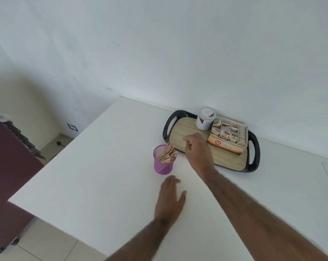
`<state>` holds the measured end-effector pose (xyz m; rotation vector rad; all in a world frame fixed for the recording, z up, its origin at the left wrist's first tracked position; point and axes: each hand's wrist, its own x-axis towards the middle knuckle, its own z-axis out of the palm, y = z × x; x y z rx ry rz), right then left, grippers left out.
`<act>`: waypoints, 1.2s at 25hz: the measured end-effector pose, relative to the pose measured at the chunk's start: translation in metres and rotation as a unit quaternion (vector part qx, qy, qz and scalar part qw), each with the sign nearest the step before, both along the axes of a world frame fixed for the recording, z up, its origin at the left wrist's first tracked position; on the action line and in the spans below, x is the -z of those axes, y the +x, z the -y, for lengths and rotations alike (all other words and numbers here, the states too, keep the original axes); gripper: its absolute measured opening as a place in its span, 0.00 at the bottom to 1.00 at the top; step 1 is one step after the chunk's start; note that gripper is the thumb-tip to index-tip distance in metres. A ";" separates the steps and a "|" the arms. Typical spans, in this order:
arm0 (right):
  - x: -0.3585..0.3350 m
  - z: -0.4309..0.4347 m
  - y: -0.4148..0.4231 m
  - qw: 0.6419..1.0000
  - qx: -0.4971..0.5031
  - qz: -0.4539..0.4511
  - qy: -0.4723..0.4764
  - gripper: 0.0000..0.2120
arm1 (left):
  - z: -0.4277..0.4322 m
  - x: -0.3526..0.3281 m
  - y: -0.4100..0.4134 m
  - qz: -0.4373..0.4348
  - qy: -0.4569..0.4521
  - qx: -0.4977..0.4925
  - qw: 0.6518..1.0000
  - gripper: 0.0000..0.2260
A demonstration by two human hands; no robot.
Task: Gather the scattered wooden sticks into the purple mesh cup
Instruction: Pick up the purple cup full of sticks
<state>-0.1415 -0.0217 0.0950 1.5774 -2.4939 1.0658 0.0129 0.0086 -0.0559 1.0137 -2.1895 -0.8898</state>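
1. Surface. I see a white surface [102,166] set into the corner of a pale wall, with its near-left corner jutting over a tiled floor [46,242].

2. Task item. The purple mesh cup [163,166] stands upright on the surface, near the middle and just beside the front-left corner of a tray. The wooden sticks [167,154] are bunched inside the cup. They lean toward the tray side, and their tips rise above the rim. I find no loose sticks on the surface.

3. Left hand. The left hand [169,200] is just in front of the cup, palm down. Its fingers are released, straight and close together, with the thumb spread to the side. They point toward the cup without touching it. The outline is motion-blurred, so I cannot tell whether the palm touches the surface.

4. Right hand. The right hand [198,153] hangs over the front edge of the tray, to the right of the cup and apart from it. Its fingers [185,138] are loosely curled and relaxed, and I see nothing held in them.

5. Other items. The black-rimmed tray [167,127] has a wood-pattern base and lies against the wall. It carries a white lidded jar [204,119] and an open tea-bag box [228,146], which touch each other. A dark maroon cabinet [8,166] stands at far left.
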 end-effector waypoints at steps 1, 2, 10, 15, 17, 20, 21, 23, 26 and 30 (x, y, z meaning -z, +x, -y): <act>0.008 -0.011 -0.003 0.998 0.037 0.040 -0.008 0.11 | 0.010 -0.001 0.010 -0.034 0.021 -0.053 0.998 0.18; 0.018 -0.020 -0.003 0.995 0.063 0.082 -0.001 0.12 | 0.023 -0.003 0.019 -0.051 0.037 -0.094 0.994 0.21; 0.073 -0.008 0.038 0.893 -0.077 0.440 0.059 0.37 | 0.114 -0.039 0.013 -0.092 0.229 0.032 0.969 0.40; 0.086 0.013 0.031 0.873 -0.016 0.487 -0.018 0.40 | 0.128 -0.032 0.013 -0.061 0.246 0.095 0.963 0.34; 0.084 0.014 0.031 0.900 0.035 0.434 -0.022 0.40 | 0.133 -0.032 0.017 -0.031 0.233 0.110 0.966 0.38; 0.076 0.005 0.037 0.932 0.039 0.359 -0.023 0.38 | 0.139 -0.036 0.021 -0.009 0.215 0.128 0.968 0.43; 0.075 0.001 0.041 0.936 0.027 0.349 -0.034 0.38 | 0.140 -0.038 0.021 -0.012 0.212 0.144 0.967 0.43; 0.072 -0.007 0.048 0.935 0.032 0.348 -0.054 0.38 | 0.139 -0.046 0.021 -0.009 0.205 0.169 0.964 0.44; 0.071 -0.018 0.048 0.935 0.052 0.348 -0.054 0.38 | 0.131 -0.054 0.017 -0.010 0.200 0.186 0.962 0.45; 0.069 -0.033 0.030 0.944 0.037 0.323 -0.053 0.37 | 0.116 -0.056 0.009 -0.019 0.220 0.171 0.960 0.49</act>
